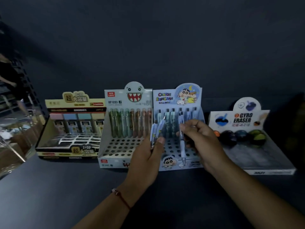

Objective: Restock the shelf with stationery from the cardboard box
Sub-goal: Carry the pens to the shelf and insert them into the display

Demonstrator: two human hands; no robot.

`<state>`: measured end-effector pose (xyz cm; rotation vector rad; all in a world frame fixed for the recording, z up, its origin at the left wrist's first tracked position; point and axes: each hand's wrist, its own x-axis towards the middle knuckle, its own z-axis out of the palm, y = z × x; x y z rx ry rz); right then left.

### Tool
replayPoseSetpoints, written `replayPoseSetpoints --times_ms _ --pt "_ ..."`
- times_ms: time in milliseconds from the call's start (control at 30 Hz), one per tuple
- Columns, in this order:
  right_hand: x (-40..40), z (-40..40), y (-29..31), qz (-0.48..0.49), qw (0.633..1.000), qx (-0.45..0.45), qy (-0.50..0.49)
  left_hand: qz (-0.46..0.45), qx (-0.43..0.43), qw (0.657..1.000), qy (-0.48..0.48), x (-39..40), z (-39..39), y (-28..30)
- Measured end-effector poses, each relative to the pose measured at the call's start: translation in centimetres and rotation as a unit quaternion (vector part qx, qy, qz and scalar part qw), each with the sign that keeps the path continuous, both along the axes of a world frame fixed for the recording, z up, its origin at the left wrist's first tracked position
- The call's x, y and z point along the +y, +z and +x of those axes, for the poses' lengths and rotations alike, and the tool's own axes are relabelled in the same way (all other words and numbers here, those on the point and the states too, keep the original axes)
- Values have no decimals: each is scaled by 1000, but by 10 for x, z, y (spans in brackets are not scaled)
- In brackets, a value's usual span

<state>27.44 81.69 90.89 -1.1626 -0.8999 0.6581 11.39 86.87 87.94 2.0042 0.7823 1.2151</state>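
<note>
I read "CRAYON SHINCHAN" across the header card of the pale blue display box point(179, 123) at the centre of the dark shelf point(66, 187), with a cartoon boy printed above it and again on the front lip. Its back row holds blue-and-white pens point(172, 115) standing upright in the holes; the front holes are bare. My left hand point(146, 156) grips a small bunch of matching pens point(157, 129), fingers and thumb curled round their lower ends, tips fanned upward in front of the box's left side. My right hand point(199, 139) pinches a single pen point(182, 146) between thumb and fingers, its point hanging down over the perforated tray.

Just left stands a grey box point(115, 146) with a toothy monster face, marked "MP 8203"; green and brown pens point(132, 123) fill its rear row. Further left a cream and black box point(49, 134) carries large Chinese characters and "1=10", with pastel-capped cases point(77, 123) at the back. To the right, apart from the others, a white tray point(264, 156) reads "GYRO ERASER" and holds dark round erasers point(241, 136) in a row. A red cord bracelet point(122, 198) circles my left wrist.
</note>
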Motion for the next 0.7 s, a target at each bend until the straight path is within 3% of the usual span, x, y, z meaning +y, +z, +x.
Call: replayPoseSetpoints --times_ms 200,367,700 --pt "-3 22 13 19 997 72 -1 -11 4 1000 -6 -1 0 3" --pt "-5 26 14 14 1000 -3 -20 -19 11 1000 -6 1 -1 2" --pt "-4 30 11 82 995 -27 -48 -21 -5 1000 -18 1 -2 2"
